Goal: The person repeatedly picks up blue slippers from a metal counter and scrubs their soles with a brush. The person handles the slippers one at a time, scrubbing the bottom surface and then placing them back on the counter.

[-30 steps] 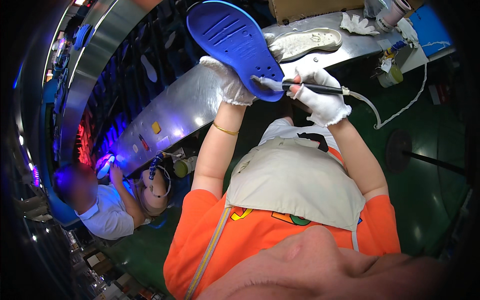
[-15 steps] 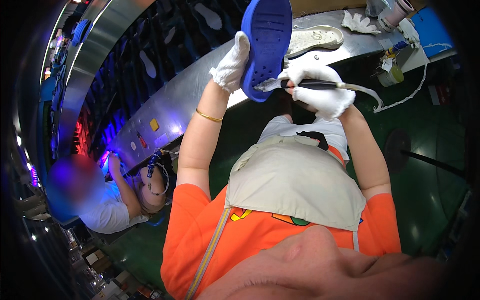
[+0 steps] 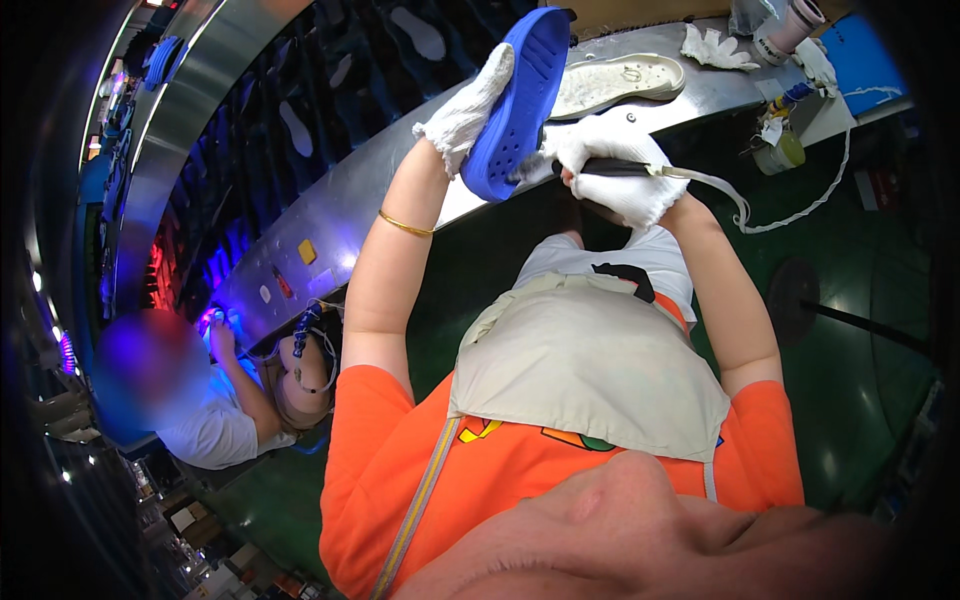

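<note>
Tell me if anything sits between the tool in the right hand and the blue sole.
Nothing visible does. The left hand holds the blue sole up, and the tool in the right hand points straight at its lower edge.

Hidden/unclear bits
Tool (image 3: 612, 168) tip hidden behind blue sole (image 3: 520, 100); co-worker's head (image 3: 140, 375) blurred; cup (image 3: 792, 22) cut off by top edge.

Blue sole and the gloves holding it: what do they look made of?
The blue sole looks like moulded foam or rubber: matte, one even colour, thick rounded edge. The gloves on the left hand and right hand look like white knitted cotton, with a soft, fuzzy, slightly soiled surface. The tool in the right hand seems dark plastic or metal; unclear which.
</note>
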